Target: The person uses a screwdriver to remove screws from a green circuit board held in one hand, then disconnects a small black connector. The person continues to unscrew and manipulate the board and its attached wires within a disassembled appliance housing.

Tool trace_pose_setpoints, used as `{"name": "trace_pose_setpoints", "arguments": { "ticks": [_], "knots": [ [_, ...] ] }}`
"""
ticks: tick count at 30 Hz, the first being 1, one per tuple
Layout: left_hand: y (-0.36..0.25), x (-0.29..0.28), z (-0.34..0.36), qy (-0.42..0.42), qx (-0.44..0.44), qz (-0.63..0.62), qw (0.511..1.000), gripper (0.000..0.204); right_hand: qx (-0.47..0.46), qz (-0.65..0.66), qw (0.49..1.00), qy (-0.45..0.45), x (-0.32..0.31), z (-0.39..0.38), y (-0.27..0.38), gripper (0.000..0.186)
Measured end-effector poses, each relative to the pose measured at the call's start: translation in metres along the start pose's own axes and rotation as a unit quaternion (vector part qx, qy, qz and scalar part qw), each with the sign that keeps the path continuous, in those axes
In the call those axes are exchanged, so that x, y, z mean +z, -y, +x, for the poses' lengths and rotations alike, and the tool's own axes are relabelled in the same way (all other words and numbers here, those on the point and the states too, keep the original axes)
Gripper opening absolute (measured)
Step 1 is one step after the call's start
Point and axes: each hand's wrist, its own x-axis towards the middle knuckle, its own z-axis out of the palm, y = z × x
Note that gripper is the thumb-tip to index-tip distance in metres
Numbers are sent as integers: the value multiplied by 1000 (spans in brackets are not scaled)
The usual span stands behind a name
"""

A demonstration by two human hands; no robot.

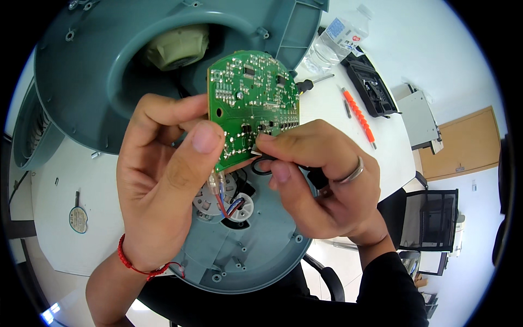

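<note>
My left hand (163, 169) grips a green circuit board (253, 98) by its left edge, thumb on the face dotted with solder joints. The board stands nearly upright, and wires (220, 201) run from its lower corner toward a white round part (239, 207) in a grey-green housing (245, 256). At the board's lower right edge, my right hand (327, 180) pinches a black cable (262, 166) that bends in a loop. A small shiny metal piece shows by the fingertips there; whether it touches the board I cannot tell.
A large grey-green casing (98, 92) with a round opening fills the far left. On the white table (60, 218) are a water bottle (338, 41), a black tool case (370, 82), an orange flexible shaft (358, 117) and a small round tag (78, 219). A chair (429, 220) stands at right.
</note>
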Motion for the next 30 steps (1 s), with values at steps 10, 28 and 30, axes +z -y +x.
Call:
{"name": "trace_pose_setpoints", "arguments": {
  "ticks": [10, 28, 30],
  "knots": [
    [1, 0, -1, 0, 13, 7, 1000, 26, 93, 59, 994, -14, 1, -4, 9, 17],
    [-1, 2, -2, 24, -1, -14, 1000, 24, 82, 15, 996, -17, -5, 7, 15, 11],
    [-1, 3, -3, 29, 6, -18, 999, 24, 81, 10, 996, -20, -4, 8, 17, 10]
  ]
}}
